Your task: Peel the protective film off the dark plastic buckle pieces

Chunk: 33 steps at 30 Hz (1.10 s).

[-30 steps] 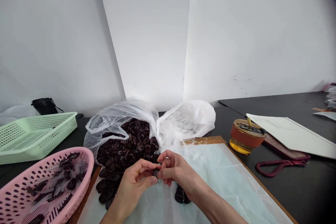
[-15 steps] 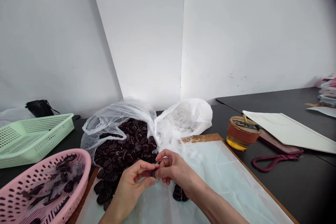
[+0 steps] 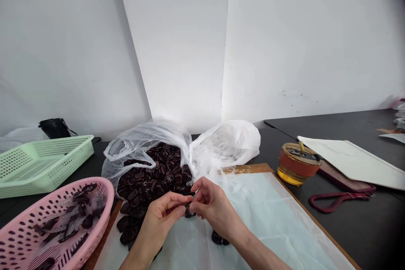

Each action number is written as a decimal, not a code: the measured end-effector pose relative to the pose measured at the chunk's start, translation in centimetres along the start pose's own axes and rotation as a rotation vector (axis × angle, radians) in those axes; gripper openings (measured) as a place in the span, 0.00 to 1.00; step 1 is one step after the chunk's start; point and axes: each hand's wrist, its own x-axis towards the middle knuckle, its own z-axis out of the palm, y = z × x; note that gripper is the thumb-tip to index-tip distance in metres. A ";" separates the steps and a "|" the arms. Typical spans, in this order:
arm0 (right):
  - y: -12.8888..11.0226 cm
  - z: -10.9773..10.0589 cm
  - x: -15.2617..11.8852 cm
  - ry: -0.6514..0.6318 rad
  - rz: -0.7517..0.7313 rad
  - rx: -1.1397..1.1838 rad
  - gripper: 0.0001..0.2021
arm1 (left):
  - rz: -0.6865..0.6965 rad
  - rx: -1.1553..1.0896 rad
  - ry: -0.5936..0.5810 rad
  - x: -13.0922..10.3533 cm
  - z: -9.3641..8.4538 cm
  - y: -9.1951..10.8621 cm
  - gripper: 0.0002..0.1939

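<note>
Fingertips of my left hand [image 3: 164,215] and my right hand [image 3: 210,204] meet at the middle of the view, pinched round a small dark piece [image 3: 188,210] that they mostly hide. Behind and left of them, a heap of dark, shiny pieces [image 3: 158,173] spills out of a clear plastic bag [image 3: 126,145] onto a board covered in pale sheeting [image 3: 268,219]. Beneath my right wrist lie dark pieces [image 3: 218,237]. A white plastic bag [image 3: 236,141] with pale clear bits rests behind my right hand.
At the left are a pink basket [image 3: 106,194] holding dark pieces in clear strips, a green basket [image 3: 60,173] and a black cup [image 3: 53,128]. To the right stand a round amber container [image 3: 297,164], dark red scissors [image 3: 329,209] and a white notebook [image 3: 351,160].
The view has shifted slightly left, so the objects sit further right. My fingers have changed position round the small dark piece, and more of it shows below the fingertips.
</note>
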 end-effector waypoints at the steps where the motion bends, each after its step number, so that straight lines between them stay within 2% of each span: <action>1: 0.0 0.0 0.0 -0.001 -0.006 -0.009 0.13 | -0.003 -0.011 0.011 0.0 0.1 0.0 0.08; 6: -0.5 0.0 -0.2 -0.017 -0.012 -0.065 0.11 | 0.048 -0.099 0.139 0.1 0.4 -0.1 0.11; 8: -0.8 0.0 -0.3 -0.033 -0.079 -0.131 0.12 | 0.062 -0.165 0.183 0.1 0.4 -0.1 0.13; 11: -1.0 0.3 -0.7 -0.063 -0.235 -0.311 0.17 | 0.036 -0.274 0.181 0.2 0.2 -0.2 0.16; 15: -0.6 0.8 -0.9 0.005 -0.335 -0.577 0.14 | -0.002 -0.318 0.192 0.2 0.0 -0.2 0.16; 20: -0.8 1.0 -1.0 0.081 -0.371 -0.682 0.12 | -0.014 -0.474 0.378 0.5 -0.6 0.2 0.19; 22: -0.8 0.9 -1.0 0.088 -0.370 -0.691 0.13 | -0.005 -0.497 0.399 0.6 -0.7 0.3 0.18; 27: -0.6 0.6 -0.8 0.123 -0.373 -0.703 0.12 | 0.002 -0.434 0.311 0.5 -0.3 0.6 0.15; 30: -0.5 0.7 -0.8 0.116 -0.391 -0.710 0.10 | -0.049 -0.308 0.163 0.4 0.3 0.5 0.17; 33: -0.2 0.9 -0.8 0.084 -0.446 -0.720 0.07 | -0.044 -0.199 0.015 0.4 0.7 0.2 0.16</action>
